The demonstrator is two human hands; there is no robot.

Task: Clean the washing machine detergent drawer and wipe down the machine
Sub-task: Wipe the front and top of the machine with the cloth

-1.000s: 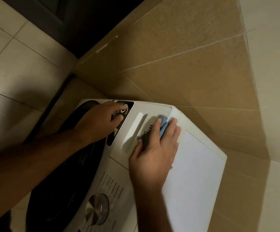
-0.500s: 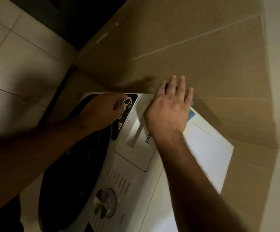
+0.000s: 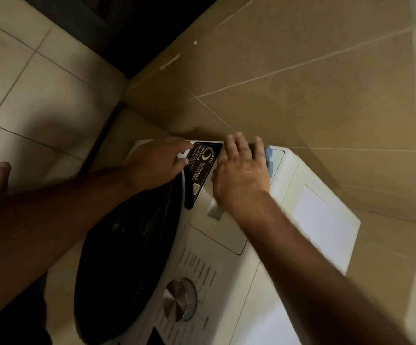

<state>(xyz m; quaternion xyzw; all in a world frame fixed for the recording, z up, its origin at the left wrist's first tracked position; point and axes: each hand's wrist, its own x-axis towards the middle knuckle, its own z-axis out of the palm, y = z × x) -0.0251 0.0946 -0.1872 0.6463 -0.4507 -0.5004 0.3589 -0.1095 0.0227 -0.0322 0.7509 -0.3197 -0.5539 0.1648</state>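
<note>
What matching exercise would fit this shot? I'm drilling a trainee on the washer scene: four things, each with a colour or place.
Things:
1 cloth
2 dial
3 left hand
4 door

Descriptions:
A silver, on the control panel
B dark, round, on the front
C blue, under the right hand
D resting beside the black sticker

Pairs: 1-C, 2-A, 3-D, 4-B

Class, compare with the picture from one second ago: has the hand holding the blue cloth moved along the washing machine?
Yes. The right hand with the blue cloth has slid from the drawer handle to the drawer panel's far end, by the black sticker.
</note>
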